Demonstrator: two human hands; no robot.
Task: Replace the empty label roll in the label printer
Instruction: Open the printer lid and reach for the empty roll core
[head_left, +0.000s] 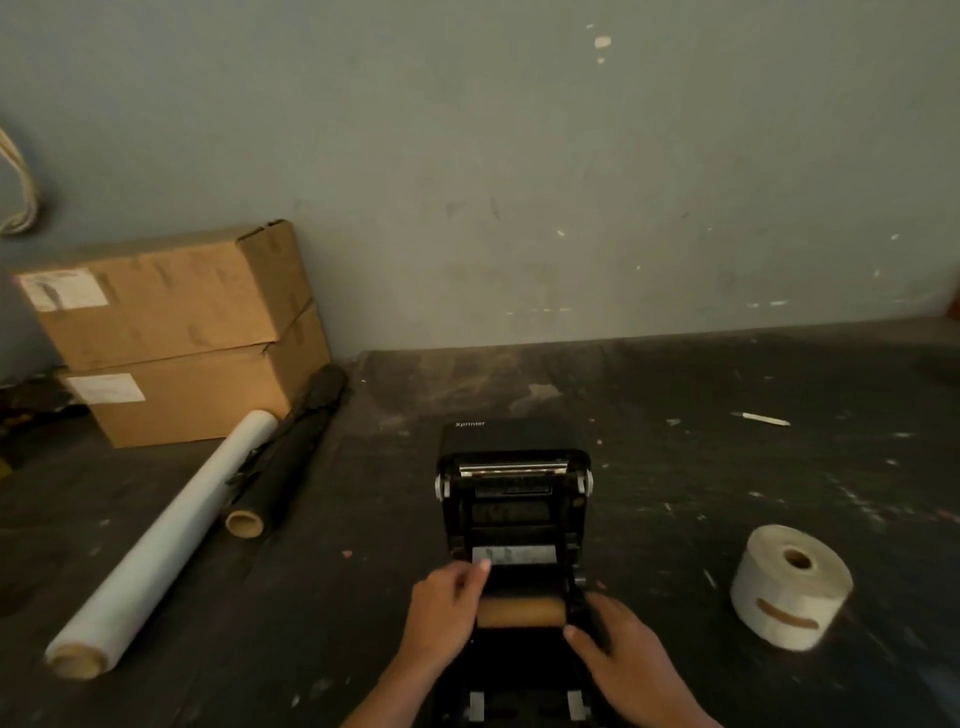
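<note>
A black label printer (514, 499) stands open on the dark table, its lid tilted up and back. Inside its bay lies a bare brown cardboard core (521, 612), the empty roll. My left hand (447, 613) is at the core's left end, fingers curled over the bay's edge. My right hand (618, 654) is at the core's right end, fingers against the black holder there. Whether either hand grips the core is unclear. A full white label roll (792, 587) sits on the table to the right, apart from both hands.
Two stacked cardboard boxes (176, 332) stand at the back left by the wall. In front of them lie a long white film roll (161, 540) and a black roll (285, 457). A small white pen-like stick (761, 419) lies at the back right.
</note>
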